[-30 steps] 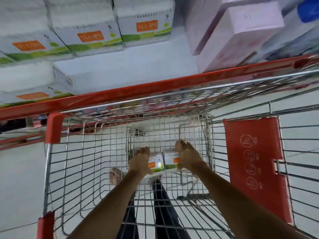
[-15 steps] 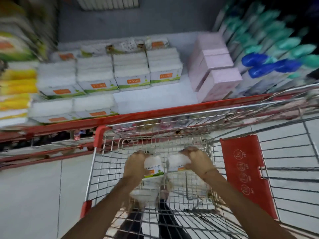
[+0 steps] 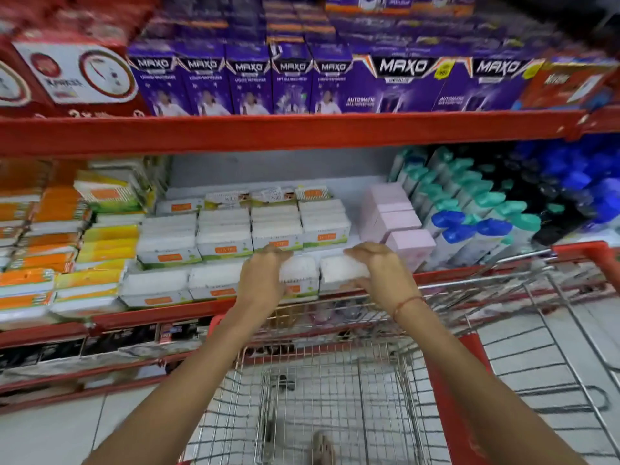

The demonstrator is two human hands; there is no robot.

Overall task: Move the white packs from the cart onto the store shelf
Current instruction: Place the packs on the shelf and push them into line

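I held two white packs at the shelf's front edge, my left hand (image 3: 265, 276) clasped on one pack (image 3: 299, 276), my right hand (image 3: 379, 273) on the other pack (image 3: 339, 270). Stacked white packs (image 3: 224, 239) stood behind them, pink boxes (image 3: 399, 223) just to the right. The soft-looking packs sat above the wire cart (image 3: 335, 397).

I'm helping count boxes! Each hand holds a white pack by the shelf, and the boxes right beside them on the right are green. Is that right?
Not quite. The left hand and right hand each hold a white pack at the shelf, but the boxes beside them are pink, not green, as the head view shows.
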